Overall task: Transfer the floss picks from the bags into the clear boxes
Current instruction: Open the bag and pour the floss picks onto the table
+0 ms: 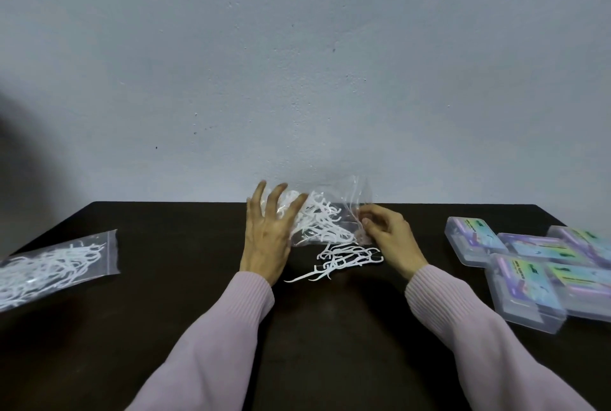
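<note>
- Floss picks (324, 219): white, thin, hooked. Most sit inside the open clear bag (334, 209) held up at the table's far edge, centre; a small tangled heap (347, 258) has spilled onto the table just below it, between the wrists.
- Handling guess: picks are very light, stiff but snag-prone; hooked heads interlock, so they'll come out in clumps. Take them by the handles, in small bunches, or tip the bag straight over a box.
- Bag: thin, limp, slippery film. Hold it by an edge or the mouth, not the belly.
- Left hand (271, 229): fingers spread, pressed flat against the bag's left side, not curled round it.
- Right hand (385, 235): fingertips pinching the bag's right edge.
- Second bag (56, 265): zip type, full of picks, lying flat at the table's left edge, well apart from the hands.
- Clear boxes (535, 265): several, lids closed, coloured labels, clustered at right. None open yet, so they'll likely need opening first.
- Table (165, 295): dark, against a plain wall.
</note>
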`<state>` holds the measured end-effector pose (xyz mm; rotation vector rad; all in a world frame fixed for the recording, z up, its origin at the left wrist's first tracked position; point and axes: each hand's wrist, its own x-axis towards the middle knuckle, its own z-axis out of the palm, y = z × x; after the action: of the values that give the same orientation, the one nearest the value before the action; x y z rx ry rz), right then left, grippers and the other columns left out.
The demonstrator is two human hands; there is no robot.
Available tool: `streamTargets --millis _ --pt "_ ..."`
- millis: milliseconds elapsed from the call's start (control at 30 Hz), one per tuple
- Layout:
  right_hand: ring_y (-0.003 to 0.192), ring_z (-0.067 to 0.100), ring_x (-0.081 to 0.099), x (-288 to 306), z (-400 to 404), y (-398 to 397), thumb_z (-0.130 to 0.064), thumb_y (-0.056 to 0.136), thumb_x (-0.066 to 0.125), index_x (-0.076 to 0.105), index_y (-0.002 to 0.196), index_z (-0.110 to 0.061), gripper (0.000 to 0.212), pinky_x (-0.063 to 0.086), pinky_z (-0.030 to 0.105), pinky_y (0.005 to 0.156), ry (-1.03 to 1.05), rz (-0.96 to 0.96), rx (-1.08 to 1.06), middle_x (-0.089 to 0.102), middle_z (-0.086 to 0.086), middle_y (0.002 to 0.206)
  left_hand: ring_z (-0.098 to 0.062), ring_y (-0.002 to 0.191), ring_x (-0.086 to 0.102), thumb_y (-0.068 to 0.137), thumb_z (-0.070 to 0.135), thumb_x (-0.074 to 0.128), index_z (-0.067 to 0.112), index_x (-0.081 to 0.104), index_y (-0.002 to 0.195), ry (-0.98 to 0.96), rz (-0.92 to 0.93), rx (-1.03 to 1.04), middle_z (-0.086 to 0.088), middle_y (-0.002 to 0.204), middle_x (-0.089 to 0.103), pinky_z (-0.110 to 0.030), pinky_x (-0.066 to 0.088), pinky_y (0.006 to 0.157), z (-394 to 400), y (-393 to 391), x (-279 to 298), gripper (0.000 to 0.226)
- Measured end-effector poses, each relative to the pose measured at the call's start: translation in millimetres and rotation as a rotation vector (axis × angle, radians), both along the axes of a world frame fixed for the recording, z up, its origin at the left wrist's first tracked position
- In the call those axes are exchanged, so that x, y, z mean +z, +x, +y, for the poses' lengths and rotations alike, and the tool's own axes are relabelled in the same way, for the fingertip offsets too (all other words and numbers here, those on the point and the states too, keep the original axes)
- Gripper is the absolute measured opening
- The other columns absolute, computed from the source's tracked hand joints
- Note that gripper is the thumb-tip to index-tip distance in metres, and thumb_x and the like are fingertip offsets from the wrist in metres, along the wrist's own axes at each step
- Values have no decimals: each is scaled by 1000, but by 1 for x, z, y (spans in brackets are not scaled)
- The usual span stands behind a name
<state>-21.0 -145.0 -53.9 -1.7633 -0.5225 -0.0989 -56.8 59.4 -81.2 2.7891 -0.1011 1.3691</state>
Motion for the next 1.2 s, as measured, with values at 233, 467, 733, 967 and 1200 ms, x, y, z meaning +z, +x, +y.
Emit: streamTargets --millis 233,467,733,967,1200 --pt "95 16 60 7 4 -7 -4 90 51 54 102 -26 25 58 26 62 127 368 343 56 4 109 -35 125 35 49 -10 81 17 52 125 -24 -31 -69 -18 121 54 -52 48 90 -1 -2 1 86" --pt "64 12 65 5 4 -8 -9 76 73 45 121 -21 54 54 20 59 -292 263 339 65 3 82 -31 122 38 49 -19 75 17 46 126 69 -86 -146 -13 121 48 -52 50 91 -4 -1 0 90" --pt "42 -3 51 0 7 -4 -26 83 70 54 70 -20 20 39 14 52 -553 136 272 59 -6 54 -31 120 40 49 -22 74 17 46 124 66 -121 -127 -14 118 52 -48 50 92 -1 -1 -1 89" --pt "50 -1 56 2 3 1 -23 96 49 53 99 -8 16 41 14 52 -569 187 305 58 -3 66 -29 119 41 41 -2 90 18 45 125 40 -44 -85 -15 114 60 -44 49 94 6 -2 -1 98" --pt "53 8 64 8 -4 3 -11 94 49 50 110 6 23 49 15 48 -451 203 332 63 10 86 -29 119 39 47 0 88 18 46 124 -47 -47 -34 -17 116 59 -47 49 93 13 -5 2 90"
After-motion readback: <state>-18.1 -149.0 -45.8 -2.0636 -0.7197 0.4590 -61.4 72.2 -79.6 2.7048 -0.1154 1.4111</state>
